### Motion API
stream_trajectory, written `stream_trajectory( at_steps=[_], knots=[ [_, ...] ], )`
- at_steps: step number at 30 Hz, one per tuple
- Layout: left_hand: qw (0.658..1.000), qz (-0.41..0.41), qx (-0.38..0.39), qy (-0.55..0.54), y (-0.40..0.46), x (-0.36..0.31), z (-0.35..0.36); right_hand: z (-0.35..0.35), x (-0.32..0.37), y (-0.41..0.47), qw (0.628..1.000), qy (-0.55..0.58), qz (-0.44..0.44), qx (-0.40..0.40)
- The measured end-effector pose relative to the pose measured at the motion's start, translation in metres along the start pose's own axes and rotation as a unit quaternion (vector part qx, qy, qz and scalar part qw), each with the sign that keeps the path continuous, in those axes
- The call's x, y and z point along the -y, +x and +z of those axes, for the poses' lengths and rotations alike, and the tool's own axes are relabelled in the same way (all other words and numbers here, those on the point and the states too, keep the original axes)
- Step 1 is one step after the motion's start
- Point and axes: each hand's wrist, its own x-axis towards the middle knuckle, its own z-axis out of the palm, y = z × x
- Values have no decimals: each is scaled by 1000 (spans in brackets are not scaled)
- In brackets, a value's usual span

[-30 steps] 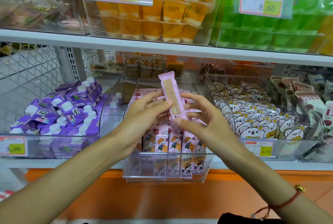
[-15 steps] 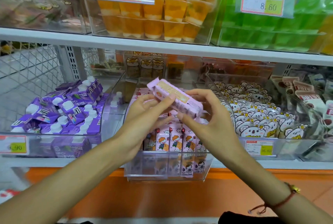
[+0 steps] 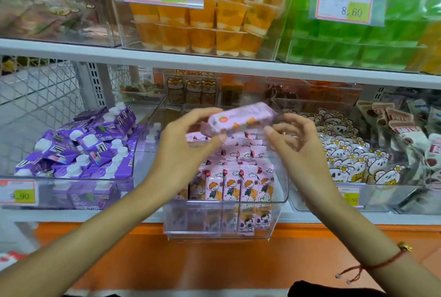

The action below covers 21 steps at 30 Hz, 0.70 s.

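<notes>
You hold the pink snack pack lying almost level between your two hands, its ends blurred. Your left hand pinches the left end, with fingers curled over the top and the thumb underneath. Your right hand takes the right end, the thumb tip against the lower corner and the curled fingers just behind it. The pack sits above both palms, in the gap between them. Directly beneath your hands is the clear bin, pulled forward past the shelf edge. It is filled with upright rows of matching pink packs printed with a cartoon child. Out beyond your left hand, the purple drink cartons with white caps lie piled in a neighbouring bin. A price tag sits on that bin's front, level with your left forearm. Beyond your right hand, the bear-faced packets fill the next bin, just beside your knuckles. Above both hands runs the white shelf. On it, orange jelly cups stand over your left hand and green jelly cups over your right. Both are marked 8.60. A red cord bracelet circles your right wrist.
</notes>
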Motion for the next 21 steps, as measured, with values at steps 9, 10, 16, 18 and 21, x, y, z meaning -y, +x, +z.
stream_trajectory(
  at_steps=[9,10,16,18,21],
  knots=[
    [993,-11,0,120,41,21,19,-3,-9,-31,798,-494,-239,249],
    [990,-10,9,140,44,24,26,-4,-9,-32,783,-512,-241,260],
    [965,-19,107,240,58,33,40,-6,-9,-32,772,-522,-236,276],
    [954,-10,154,259,66,26,34,-6,-10,-30,774,-520,-236,274],
    [929,-7,246,275,87,13,25,-6,-11,-28,770,-523,-238,277]
  ],
)
